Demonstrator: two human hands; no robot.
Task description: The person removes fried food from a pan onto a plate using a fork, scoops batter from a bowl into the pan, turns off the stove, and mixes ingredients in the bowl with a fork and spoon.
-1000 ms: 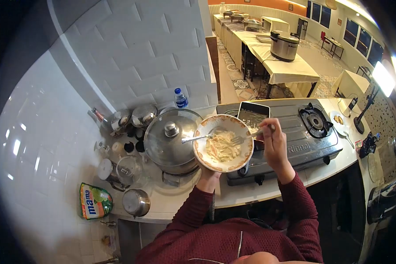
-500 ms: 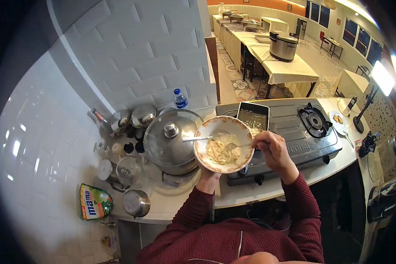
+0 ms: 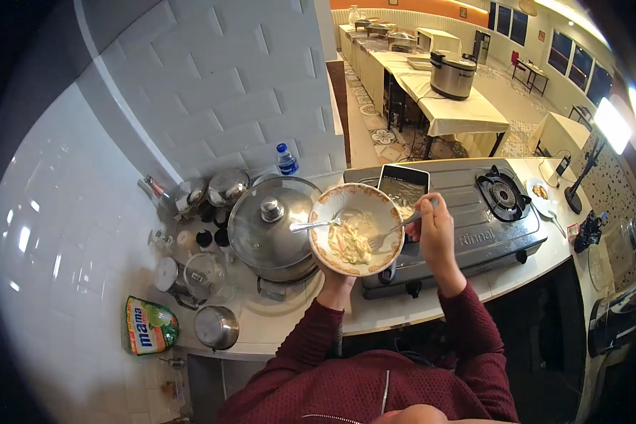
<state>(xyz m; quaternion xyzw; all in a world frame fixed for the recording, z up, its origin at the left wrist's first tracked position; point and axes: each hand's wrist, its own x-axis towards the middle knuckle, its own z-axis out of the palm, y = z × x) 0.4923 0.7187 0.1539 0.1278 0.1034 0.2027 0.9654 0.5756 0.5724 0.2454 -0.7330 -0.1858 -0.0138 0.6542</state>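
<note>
the left hand (image 3: pixel 338 285) holds the bowl (image 3: pixel 383 206) from its near side and underneath; its fingers are hidden below, so how firmly they grip cannot be told. the bowl is raised between the pot (image 3: pixel 272 263) with its glass lid (image 3: pixel 249 212) and the stove (image 3: pixel 466 187), overlapping the edges of both in this view. the right hand (image 3: pixel 437 230) has its fingers closed on the handle of a fork (image 3: pixel 406 222), whose tines sit in the pale, wet mix (image 3: pixel 352 242). a hard push with the fork against one side could tip the bowl, since only one hand supports it, and the loose mix could slop over the rim onto the stove or the lid. the spoon (image 3: pixel 313 225) looks the likeliest thing to fall: its handle sticks out past the left rim, so a tilt or a knock from the fork could send it onto the lid. the pan (image 3: pixel 404 174) stands just beyond the bowl, with shiny liquid and pale bits inside; if that liquid is hot, which cannot be told, a drip or a straying right hand could cause a splash or burn.
</note>
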